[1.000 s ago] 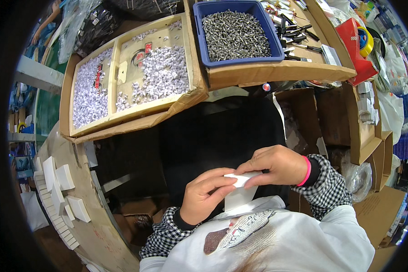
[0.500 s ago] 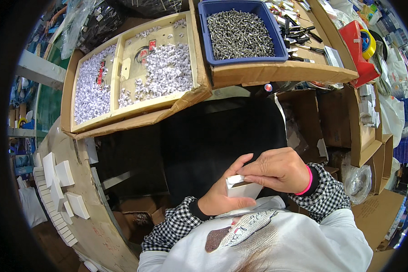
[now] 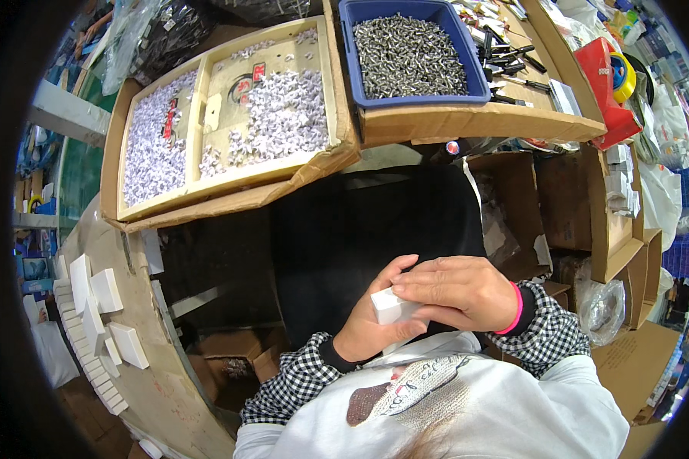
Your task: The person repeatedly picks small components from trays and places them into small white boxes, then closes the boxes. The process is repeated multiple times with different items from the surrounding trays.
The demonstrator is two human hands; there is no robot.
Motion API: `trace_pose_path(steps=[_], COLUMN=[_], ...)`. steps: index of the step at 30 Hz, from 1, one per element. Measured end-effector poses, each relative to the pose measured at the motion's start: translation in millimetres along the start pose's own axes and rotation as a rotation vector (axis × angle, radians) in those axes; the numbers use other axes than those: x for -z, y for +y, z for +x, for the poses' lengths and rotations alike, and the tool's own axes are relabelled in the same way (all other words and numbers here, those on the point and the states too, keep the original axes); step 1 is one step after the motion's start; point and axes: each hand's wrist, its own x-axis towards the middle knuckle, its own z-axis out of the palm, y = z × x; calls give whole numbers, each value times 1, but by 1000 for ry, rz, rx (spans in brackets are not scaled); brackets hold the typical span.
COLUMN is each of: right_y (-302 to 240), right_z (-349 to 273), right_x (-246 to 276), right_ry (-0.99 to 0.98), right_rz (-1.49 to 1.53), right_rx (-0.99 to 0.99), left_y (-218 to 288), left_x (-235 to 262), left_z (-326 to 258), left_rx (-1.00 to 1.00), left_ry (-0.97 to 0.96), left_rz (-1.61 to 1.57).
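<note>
Evidently, I see the left hand (image 3: 362, 327) and right hand (image 3: 468, 292) gripping the box (image 3: 390, 307) between them, its visible end seemingly closed; other boxes (image 3: 128, 346) on the tabletop (image 3: 161, 382) look done, and what remains I can't tell.

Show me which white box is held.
The white box between left hand and right hand; other white boxes on the table at left are untouched.

White box (image 3: 391, 307) mostly hidden: left hand (image 3: 362, 330) wraps it, right hand (image 3: 467, 294) covers its far end; contents can't be seen. Metal pieces (image 3: 409, 60) and white bits (image 3: 291, 115) too small to identify. Blue tub (image 3: 428, 102) cut off at top edge, white shirt (image 3: 467, 398) at bottom. Far-left background blurred.
</note>
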Motion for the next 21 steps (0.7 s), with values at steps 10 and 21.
trace_pose_path(steps=[10,21], right_y=[6,11], right_z=[-19,-34], right_x=[-18,-46], right_ry=[122,327], right_rz=[132,318], right_rx=[-289,-334], left_y=[-27,-27], left_x=[18,17], left_z=[-29,-28], left_rx=[-431,-433], left_ry=[78,233], left_rz=[277,451])
